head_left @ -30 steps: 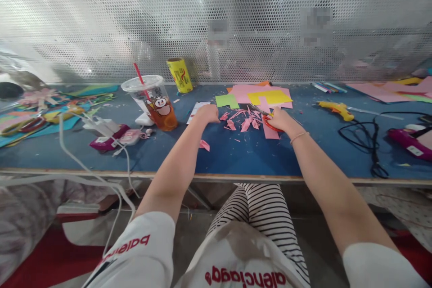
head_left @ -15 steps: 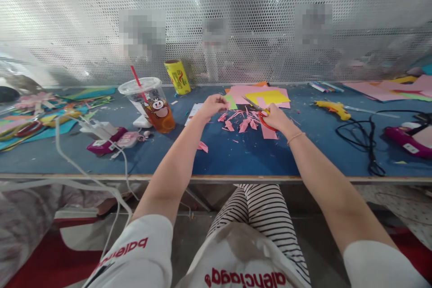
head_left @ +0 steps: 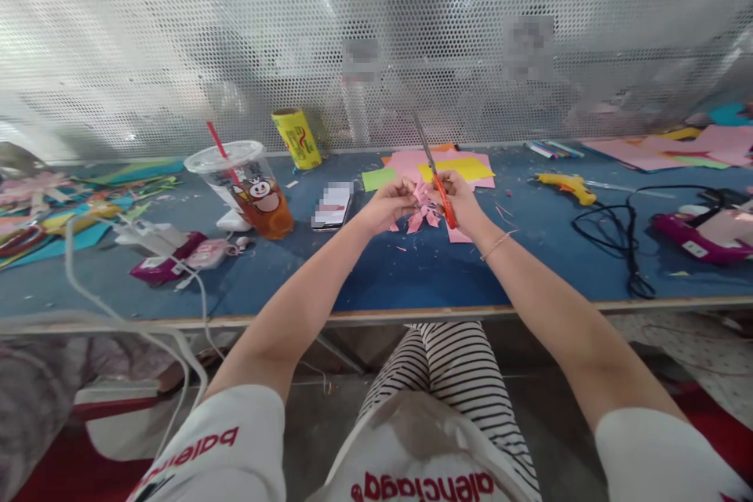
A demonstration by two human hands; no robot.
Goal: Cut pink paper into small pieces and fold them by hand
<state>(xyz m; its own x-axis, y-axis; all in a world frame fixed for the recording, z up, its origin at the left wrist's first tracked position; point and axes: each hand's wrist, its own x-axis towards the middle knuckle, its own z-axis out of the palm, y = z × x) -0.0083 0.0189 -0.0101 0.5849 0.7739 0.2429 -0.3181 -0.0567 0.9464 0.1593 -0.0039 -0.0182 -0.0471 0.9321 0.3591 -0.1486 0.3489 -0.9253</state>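
Red-handled scissors [head_left: 445, 204] are in my right hand [head_left: 457, 200], blades together and pointing up and away. My left hand [head_left: 393, 202] is closed at the fingertips around a small piece of pink paper [head_left: 420, 192], between the two hands. Cut pink paper pieces [head_left: 422, 220] lie on the blue table just under my hands. Behind them are a yellow sheet [head_left: 471, 168], larger pink sheets [head_left: 405, 163] and a green sheet [head_left: 377, 179].
A phone [head_left: 332, 205], a drink cup [head_left: 264, 204] and a yellow roll [head_left: 297, 140] stand or lie left of my hands. Further left is a purple power strip [head_left: 158, 267] with cables. Rightward lie a yellow glue gun [head_left: 568, 187] and another purple power strip [head_left: 694, 239].
My hands have come closer together over the pink pieces. The scissors have turned from pointing left to pointing up and away. More of the phone now shows.
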